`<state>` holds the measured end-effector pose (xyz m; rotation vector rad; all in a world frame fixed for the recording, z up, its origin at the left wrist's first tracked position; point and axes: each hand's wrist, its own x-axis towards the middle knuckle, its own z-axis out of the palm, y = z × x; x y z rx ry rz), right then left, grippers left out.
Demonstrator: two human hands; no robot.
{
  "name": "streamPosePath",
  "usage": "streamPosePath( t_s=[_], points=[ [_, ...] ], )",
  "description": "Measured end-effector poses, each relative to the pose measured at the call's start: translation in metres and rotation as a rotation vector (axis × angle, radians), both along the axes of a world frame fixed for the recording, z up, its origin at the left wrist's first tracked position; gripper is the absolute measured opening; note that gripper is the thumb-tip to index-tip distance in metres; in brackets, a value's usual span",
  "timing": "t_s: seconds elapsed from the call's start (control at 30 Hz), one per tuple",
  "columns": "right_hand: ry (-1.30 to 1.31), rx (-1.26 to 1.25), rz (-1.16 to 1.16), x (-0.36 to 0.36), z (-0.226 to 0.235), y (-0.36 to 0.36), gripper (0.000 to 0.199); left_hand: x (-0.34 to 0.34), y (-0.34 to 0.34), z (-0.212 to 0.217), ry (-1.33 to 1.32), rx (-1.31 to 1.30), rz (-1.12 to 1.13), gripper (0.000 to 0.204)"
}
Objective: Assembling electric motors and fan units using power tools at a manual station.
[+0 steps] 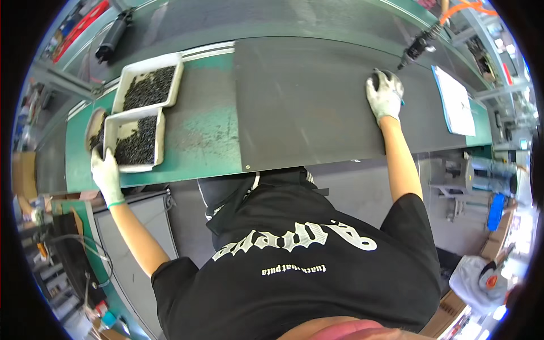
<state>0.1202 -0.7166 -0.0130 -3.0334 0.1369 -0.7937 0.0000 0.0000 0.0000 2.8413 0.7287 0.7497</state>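
Note:
My left hand [106,173], in a white glove with dark fingertips, reaches to the near end of an oval dish [89,128] of small black parts. Its thumb and fingers are apart, beside the left wall of the nearer white tray [160,141]; I see nothing held in them. That tray holds many small black pieces [139,144], too small to name. My right hand [386,95], also gloved, lies on the dark grey mat [309,102] with its fingers spread and slightly bent. No held thing shows there, though the palm is hidden.
Behind the nearer tray stands another white tray [120,93] of black parts. A black powered screwdriver [418,46] on an orange hose hangs at far right. Papers on a clipboard [455,102] lie right of my right hand. A black cylindrical tool [115,35] is at far left.

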Motion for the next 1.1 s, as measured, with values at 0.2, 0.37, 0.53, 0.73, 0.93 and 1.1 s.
streamPosePath(
  t_s=[0.2,0.37,0.53,0.73,0.93,1.1],
  points=[
    [-0.144,-0.177,0.009,-0.017,0.012,0.006,0.034,0.007,0.004,0.005,-0.014,-0.261,-0.172,0.033],
    [0.263,0.400,0.325,-0.014,0.049,0.138,0.052,0.005,-0.002,0.011,-0.022,-0.294,-0.166,0.041],
    [0.780,0.978,0.574,0.019,0.074,0.298,0.080,0.001,-0.003,-0.006,-0.182,-0.517,-0.278,0.042],
    [0.579,1.124,0.547,0.053,0.039,0.405,0.069,-0.013,-0.026,-0.019,-0.424,-0.629,-0.231,0.041],
    [0.624,1.064,0.613,0.064,0.035,0.416,0.070,-0.012,-0.040,-0.016,-0.501,-0.645,-0.198,0.039],
    [0.748,0.752,0.684,0.062,0.056,0.449,0.059,-0.043,0.009,-0.063,-0.529,-0.490,-0.163,0.030]
  ],
)
